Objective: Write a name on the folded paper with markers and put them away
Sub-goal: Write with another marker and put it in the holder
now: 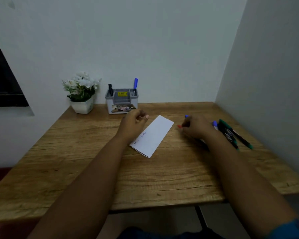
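paper: white folded paper strip (152,136) lies flat on the wooden table (93,169), centre of the view, long axis running from 7 to 1 o'clock. Handwriting in blue and red along its left edge, too small to read reliably.
left hand: left hand (134,124) hovers over the paper's 9 o'clock edge, fingers loosely curled, holding nothing I can see. Contact with the paper: cannot tell.
right hand: right hand (196,126) sits at 3 o'clock of the paper, just beside it, fingers curled. A red tip (179,126) pokes out toward the paper and a blue end (186,116) shows at the hand's 12 o'clock. Whether it grips either: cannot tell.
loose markers: blue-capped marker (214,124) and 2 green markers (231,133) lie on the table at 3 o'clock of the right hand, partly behind the wrist.
holder: grey and white plastic pen holder (122,102) at 12 o'clock, against the wall. A black marker (110,89) stands in its left slot, a blue marker (135,86) in its right.
plant: white flowers in a white pot (81,94) at 9 o'clock of the holder, close by.
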Demonstrator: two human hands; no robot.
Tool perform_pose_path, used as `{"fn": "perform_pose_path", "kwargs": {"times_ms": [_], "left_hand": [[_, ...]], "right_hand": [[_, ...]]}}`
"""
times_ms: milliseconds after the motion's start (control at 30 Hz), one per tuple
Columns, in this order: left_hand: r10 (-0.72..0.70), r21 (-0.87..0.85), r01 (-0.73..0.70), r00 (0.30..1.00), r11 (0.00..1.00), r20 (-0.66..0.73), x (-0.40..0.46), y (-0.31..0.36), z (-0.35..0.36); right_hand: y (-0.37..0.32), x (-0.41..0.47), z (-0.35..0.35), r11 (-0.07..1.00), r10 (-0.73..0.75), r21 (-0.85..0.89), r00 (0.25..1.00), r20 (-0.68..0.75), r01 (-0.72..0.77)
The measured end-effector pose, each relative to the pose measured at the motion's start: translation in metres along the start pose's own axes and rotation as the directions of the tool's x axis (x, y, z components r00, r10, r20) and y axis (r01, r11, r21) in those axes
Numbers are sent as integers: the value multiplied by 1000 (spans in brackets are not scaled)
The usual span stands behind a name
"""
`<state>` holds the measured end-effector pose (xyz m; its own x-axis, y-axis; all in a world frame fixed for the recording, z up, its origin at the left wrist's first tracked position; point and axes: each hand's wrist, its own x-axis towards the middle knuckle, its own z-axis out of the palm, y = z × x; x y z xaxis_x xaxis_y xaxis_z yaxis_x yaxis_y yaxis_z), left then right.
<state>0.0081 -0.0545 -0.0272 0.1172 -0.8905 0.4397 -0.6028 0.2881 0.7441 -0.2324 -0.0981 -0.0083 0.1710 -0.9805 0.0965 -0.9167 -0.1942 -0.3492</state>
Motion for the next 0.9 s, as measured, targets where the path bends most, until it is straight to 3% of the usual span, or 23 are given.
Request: {"fn": "perform_pose_path", "kwargs": {"times_ms": [67,133,167,300,400,533,600,667,733,800,867,900], "left_hand": [[-68,-143,75,996,987,54,-2,8,1],[-145,-301,183,979,936,143,-4,18,3],[-169,-357,223,970,907,176,-4,22,4],[-222,-544,296,955,785,199,-2,28,-1],[-240,-506,297,954,810,178,2,21,-6],[-288,-434,302,952,849,99,9,12,-13],[-368,-398,339,930,852,3,13,3,-19],[-483,-385,419,872,822,-82,18,-8,-26],[-581,-445,508,813,737,-35,20,-15,-31],[-593,-445,560,801,699,78,19,-18,-31],[-551,-297,563,824,771,131,16,-17,-28],[-515,-190,532,847,825,132,14,-17,-26]], "right_hand": [[-22,-11,-1,972,-138,188,990,-36,142],[-47,-21,-1,867,-261,428,964,-46,255],[-58,-25,1,835,-318,456,946,-59,309],[-83,-17,10,867,-433,214,893,-124,450],[-88,-7,15,869,-466,175,884,-24,463],[-97,1,20,868,-482,102,874,-62,486],[-94,6,18,895,-443,117,890,110,431],[-82,11,10,889,-402,337,880,252,310],[-70,18,1,743,-402,639,896,189,199],[-58,26,-3,449,-359,891,927,104,74],[-52,31,-2,62,-363,987,917,162,-150],[-50,33,1,-38,-374,976,909,184,-213]]}}
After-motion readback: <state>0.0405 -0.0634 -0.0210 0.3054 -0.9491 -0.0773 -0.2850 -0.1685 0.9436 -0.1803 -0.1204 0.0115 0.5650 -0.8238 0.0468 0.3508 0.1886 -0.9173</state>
